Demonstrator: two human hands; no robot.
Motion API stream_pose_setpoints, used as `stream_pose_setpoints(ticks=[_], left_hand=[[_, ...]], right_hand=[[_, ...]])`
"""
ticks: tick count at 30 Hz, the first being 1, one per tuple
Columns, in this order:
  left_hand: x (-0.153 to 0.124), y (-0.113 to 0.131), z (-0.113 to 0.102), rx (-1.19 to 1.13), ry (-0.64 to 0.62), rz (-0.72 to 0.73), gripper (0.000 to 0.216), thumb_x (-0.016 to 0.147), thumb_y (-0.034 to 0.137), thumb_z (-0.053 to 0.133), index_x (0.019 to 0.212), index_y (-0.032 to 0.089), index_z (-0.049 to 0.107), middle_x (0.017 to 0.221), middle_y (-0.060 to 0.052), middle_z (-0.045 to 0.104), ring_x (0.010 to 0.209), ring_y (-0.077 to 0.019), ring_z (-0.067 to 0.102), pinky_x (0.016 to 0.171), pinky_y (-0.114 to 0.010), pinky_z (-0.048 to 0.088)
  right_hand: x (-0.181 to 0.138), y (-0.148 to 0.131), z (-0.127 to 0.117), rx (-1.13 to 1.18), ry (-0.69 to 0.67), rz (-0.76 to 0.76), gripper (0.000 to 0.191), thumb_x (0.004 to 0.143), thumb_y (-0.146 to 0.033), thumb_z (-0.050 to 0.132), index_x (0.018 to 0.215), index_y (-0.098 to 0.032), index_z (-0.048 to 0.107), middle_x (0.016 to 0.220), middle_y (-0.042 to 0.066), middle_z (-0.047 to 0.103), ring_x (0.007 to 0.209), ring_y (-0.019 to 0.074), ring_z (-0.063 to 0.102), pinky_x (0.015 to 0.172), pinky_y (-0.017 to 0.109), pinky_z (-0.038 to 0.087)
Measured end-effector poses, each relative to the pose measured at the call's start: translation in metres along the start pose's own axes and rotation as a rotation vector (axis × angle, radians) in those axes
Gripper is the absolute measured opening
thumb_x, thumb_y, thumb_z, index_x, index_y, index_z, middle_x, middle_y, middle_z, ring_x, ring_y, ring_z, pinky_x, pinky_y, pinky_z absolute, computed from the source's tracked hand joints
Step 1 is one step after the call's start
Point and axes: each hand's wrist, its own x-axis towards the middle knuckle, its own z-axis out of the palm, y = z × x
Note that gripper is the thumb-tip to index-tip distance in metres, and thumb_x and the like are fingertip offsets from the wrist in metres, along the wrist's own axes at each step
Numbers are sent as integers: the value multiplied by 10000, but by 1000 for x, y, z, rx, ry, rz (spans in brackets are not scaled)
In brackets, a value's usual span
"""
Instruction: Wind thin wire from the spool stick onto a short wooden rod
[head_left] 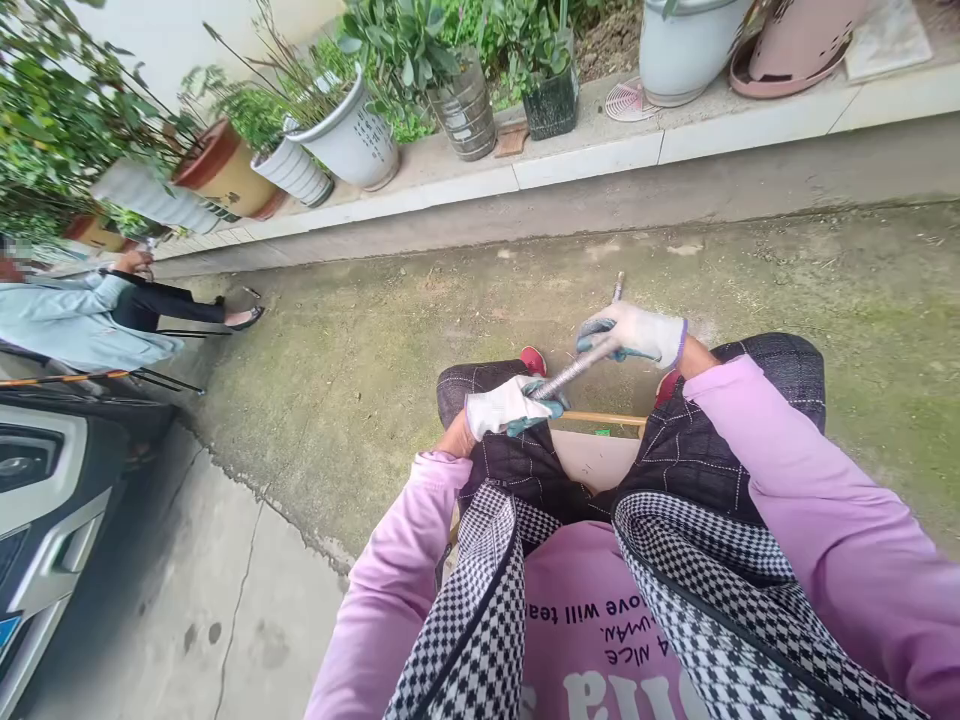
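I sit on a low wooden stool [600, 452] with my knees apart, wearing white work gloves with teal fingertips. My left hand [510, 407] grips the near end of a threaded metal rod [577, 368]. My right hand [634, 333] is closed around the same rod farther along. The rod slants up and away from me, and its thin far tip [618, 287] sticks out beyond my right glove. My red shoes [533, 359] show on the ground below my hands.
Mossy concrete ground [390, 340] stretches ahead. A raised ledge [585, 160] at the back carries several potted plants [352, 130] and tubs. At the left another person [90, 315] in a light blue top sits. A car's corner [37, 500] is at the near left.
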Motion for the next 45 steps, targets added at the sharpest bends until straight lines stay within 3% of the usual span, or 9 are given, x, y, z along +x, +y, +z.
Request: stream_pose_setpoints(ticks=[5,11,14,17,21,31,34,39,45], left_hand=[[11,1,10,-129,5,83,594,711,604,1103,927,249,679,591,124,506,408,-54,343,378,-200,280],[37,4,34,-335,78,97,640,690,578,1136,970,255,659,553,157,458,388,-50,285,373,-213,241],[34,10,42,-381,101,72,638,775,561,1168,999,248,660,569,172,437,390,-46,294,394,-213,217],[24,15,46,-377,96,68,629,791,546,1162,1015,253,653,583,174,454,388,-48,314,396,-223,219],[14,18,44,-321,96,77,641,783,575,1156,1077,243,693,586,170,489,392,-56,345,392,-238,233],[-1,17,44,-375,164,64,688,773,615,1169,1080,253,671,586,172,490,396,-51,326,389,-242,228],[-7,16,40,-388,161,90,686,746,606,1164,1092,240,698,582,165,508,388,-54,326,377,-248,230],[-11,17,32,-401,189,121,668,716,598,1145,1067,237,706,570,167,483,382,-50,316,370,-243,207],[-12,13,29,-423,217,115,671,746,608,1134,1105,221,720,590,176,462,383,-43,306,379,-248,188]], right_hand=[[8,-6,21,244,66,-18,179,880,-332,1014,815,-213,896,778,45,846,667,173,717,524,243,546],[19,-1,24,321,124,-5,230,828,-345,1126,835,-219,932,941,72,942,841,218,825,655,263,691],[20,4,20,464,139,0,227,838,-322,1132,906,-215,943,1065,116,980,987,263,908,821,319,771],[15,6,17,586,154,-6,218,890,-339,1094,954,-220,923,1180,145,995,1075,289,945,788,301,766],[9,8,14,598,47,16,238,923,-365,1070,973,-205,901,1094,152,975,851,245,889,574,247,662],[12,17,15,607,91,83,331,967,-406,1071,970,-199,812,1011,180,935,869,305,913,569,279,663],[10,13,17,560,60,126,360,965,-405,1093,916,-193,807,901,143,891,728,247,841,533,265,624],[1,6,17,534,54,5,543,938,-602,1144,859,-189,802,709,31,729,567,120,578,477,221,496],[-6,5,15,533,22,-16,673,970,-818,1080,973,-188,845,747,44,711,620,144,570,508,255,498]])
